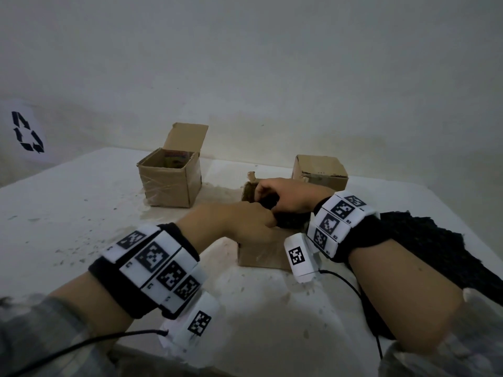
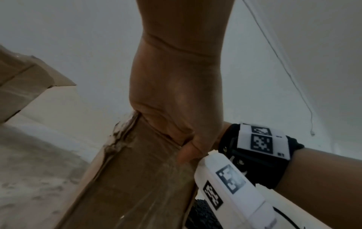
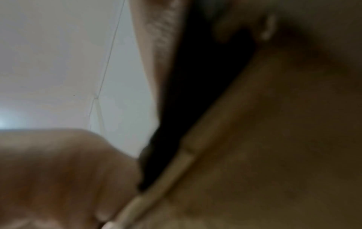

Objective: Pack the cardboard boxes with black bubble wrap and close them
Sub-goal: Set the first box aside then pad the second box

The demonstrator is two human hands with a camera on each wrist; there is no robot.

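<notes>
Both hands work at the nearest cardboard box [image 1: 261, 257], which sits on the white tabletop [image 1: 81, 213] directly in front of the person, close enough that both wrists can bear down from above. The left hand [image 1: 236, 221] has its fingers curled over the box's near rim; the left wrist view shows the palm lying against the box wall with the thumb tucked along the cardboard. This grip probably serves to brace the box so it does not slide or tip while the filling goes in. The right hand [image 1: 285, 194] reaches in from the far side, fingers bent down onto the black bubble wrap [image 1: 288, 221] that bulges at the box mouth, apparently stuffing it below the rim so the flaps can fold over it. Whether those fingers pinch the wrap or only press it cannot be told, since the right wrist view is blurred

More black bubble wrap [image 1: 424, 246] lies spread on the tabletop under the right forearm, near enough to serve as supply for the next box. An open box [image 1: 168, 180] with its lid flap standing upright waits at the back left, something coloured showing inside. A closed box [image 1: 321, 170] sits at the back right, set apart from the working area, which suggests it is already finished
</notes>
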